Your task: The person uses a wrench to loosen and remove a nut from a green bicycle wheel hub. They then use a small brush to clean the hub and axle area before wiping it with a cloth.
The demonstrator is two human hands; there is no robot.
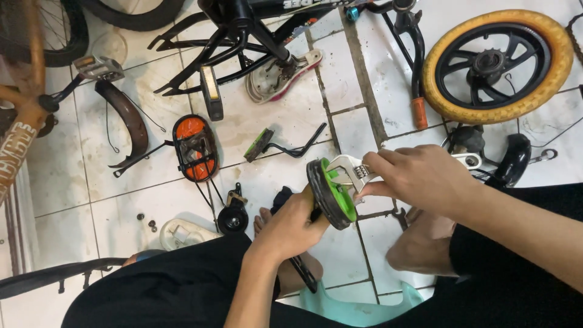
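While you sit over the tiled floor [285, 127], your left hand [291, 228] is wrapped around the rim of a small wheel [331, 193], black tyre with a green hub, holding it on edge just above your bare feet. Your right hand [419, 176] is closed around the handle of a silver wrench [352, 172], whose head lies against the green hub; how its jaws sit on the axle you cannot tell from here.

Parts lie spread on the floor around you. A second small black wheel [232, 218] sits just left of your left hand, beside a white sandal [182, 234]. Farther left lie an orange reflector on a wire bracket [194, 147] and a curved brown mudguard [127, 121]. A green-edged pedal on a black crank [260, 144] rests above the held wheel. A black bike frame [243, 36] stretches across the top, and a big wheel [498, 64] with a tan tyre lies at upper right, well apart from both hands.
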